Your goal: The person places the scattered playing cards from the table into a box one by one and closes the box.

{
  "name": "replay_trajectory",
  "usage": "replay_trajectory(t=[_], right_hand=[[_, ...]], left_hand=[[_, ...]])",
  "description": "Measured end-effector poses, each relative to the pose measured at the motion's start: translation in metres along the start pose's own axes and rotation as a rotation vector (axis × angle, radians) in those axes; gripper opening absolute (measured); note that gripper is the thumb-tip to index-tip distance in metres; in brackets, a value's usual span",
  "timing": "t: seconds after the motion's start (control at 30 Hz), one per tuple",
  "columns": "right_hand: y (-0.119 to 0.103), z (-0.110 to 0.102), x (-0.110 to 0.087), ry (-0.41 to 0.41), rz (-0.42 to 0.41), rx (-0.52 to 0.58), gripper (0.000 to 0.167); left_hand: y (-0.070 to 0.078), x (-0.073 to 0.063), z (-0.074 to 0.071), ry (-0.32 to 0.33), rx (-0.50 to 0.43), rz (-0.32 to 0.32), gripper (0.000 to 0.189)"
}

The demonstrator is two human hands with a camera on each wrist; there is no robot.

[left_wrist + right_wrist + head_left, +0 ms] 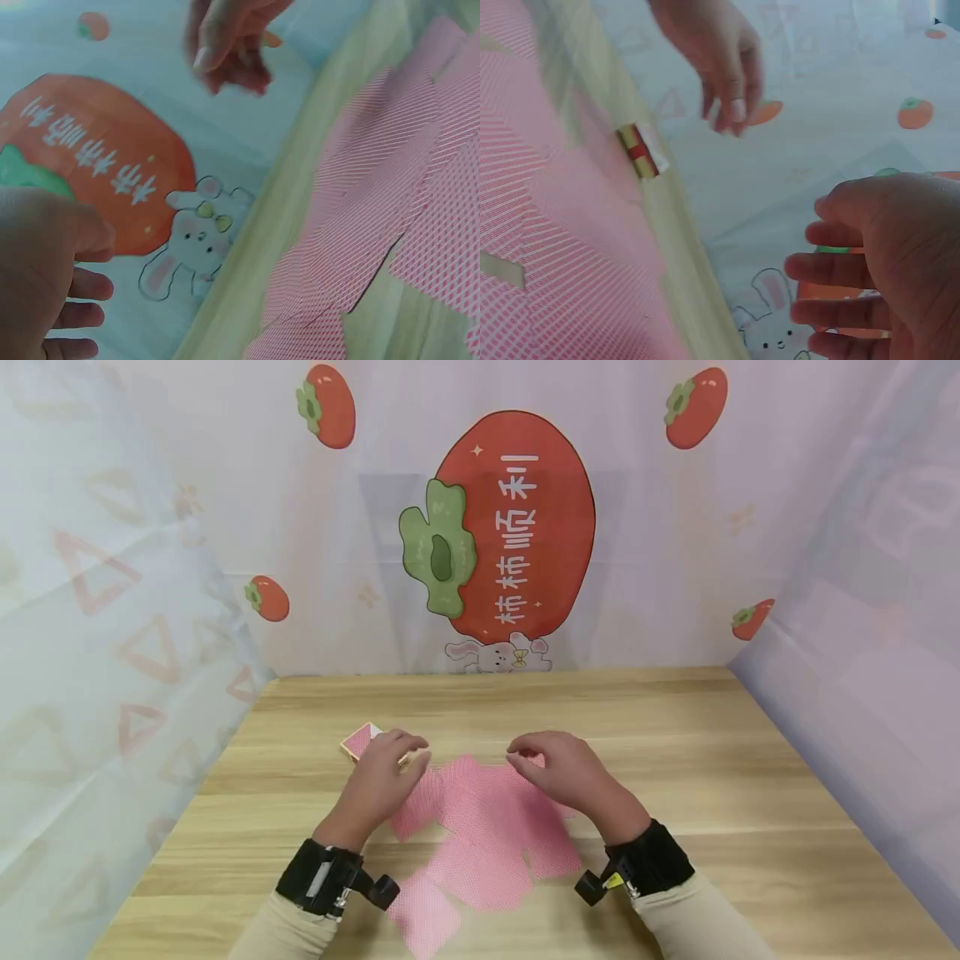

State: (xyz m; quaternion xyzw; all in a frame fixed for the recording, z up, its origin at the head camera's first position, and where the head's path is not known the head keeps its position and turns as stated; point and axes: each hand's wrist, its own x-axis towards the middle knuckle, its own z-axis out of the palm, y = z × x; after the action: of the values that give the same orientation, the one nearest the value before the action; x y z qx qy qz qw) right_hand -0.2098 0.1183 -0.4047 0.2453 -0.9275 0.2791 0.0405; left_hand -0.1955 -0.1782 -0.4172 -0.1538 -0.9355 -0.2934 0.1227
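Note:
Pink sheets (483, 868) with a fine checked pattern lie spread and overlapping on the wooden table. Over their left part is my left hand (384, 781), its fingers loosely bent and holding nothing. Opposite it, my right hand (566, 768) is over the back right of the sheets, thumb and fingers apart with nothing between them. The right wrist view shows the fingers of the right hand (877, 262) relaxed and bare. Just beyond the left hand sits a small box (358, 741) with a pink top and gold edges, partly hidden by that hand.
One pale pink sheet (425, 914) lies nearer the front, by the left wrist camera. The wooden table (712, 760) meets a cloth backdrop (637, 610) printed with persimmons and a rabbit. More cloth hangs along both sides.

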Motion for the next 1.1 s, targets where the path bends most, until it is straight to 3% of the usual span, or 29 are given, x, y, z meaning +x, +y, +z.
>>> replay_trajectory(t=[0.13,0.3,0.4,0.5,0.63,0.77,0.93,1.1], right_hand=[[0.008,-0.005,-0.002,-0.044,0.05,0.014,0.009],[0.024,0.001,0.003,-0.145,0.068,-0.026,0.018],[0.034,0.007,0.004,-0.211,0.082,-0.057,0.032],[0.041,0.012,0.002,-0.272,0.107,-0.075,0.051],[0.044,0.014,-0.002,-0.337,0.15,-0.073,0.074],[0.044,0.015,-0.005,-0.379,0.153,-0.077,0.083],[0.043,0.015,-0.006,-0.388,0.143,-0.087,0.086],[0.041,0.016,-0.006,-0.398,0.146,-0.106,0.082]], left_hand=[[-0.017,-0.003,-0.005,0.075,-0.059,-0.128,0.02],[-0.054,-0.008,-0.006,0.166,-0.074,-0.337,0.026],[-0.076,-0.011,-0.003,0.155,-0.085,-0.43,0.032],[-0.091,-0.013,0.001,0.086,-0.113,-0.482,0.048],[-0.101,-0.012,0.005,-0.009,-0.126,-0.496,0.066],[-0.105,-0.014,0.006,-0.072,-0.087,-0.456,0.073],[-0.11,-0.015,0.01,-0.063,-0.033,-0.391,0.071],[-0.112,-0.015,0.012,-0.048,-0.01,-0.386,0.074]])
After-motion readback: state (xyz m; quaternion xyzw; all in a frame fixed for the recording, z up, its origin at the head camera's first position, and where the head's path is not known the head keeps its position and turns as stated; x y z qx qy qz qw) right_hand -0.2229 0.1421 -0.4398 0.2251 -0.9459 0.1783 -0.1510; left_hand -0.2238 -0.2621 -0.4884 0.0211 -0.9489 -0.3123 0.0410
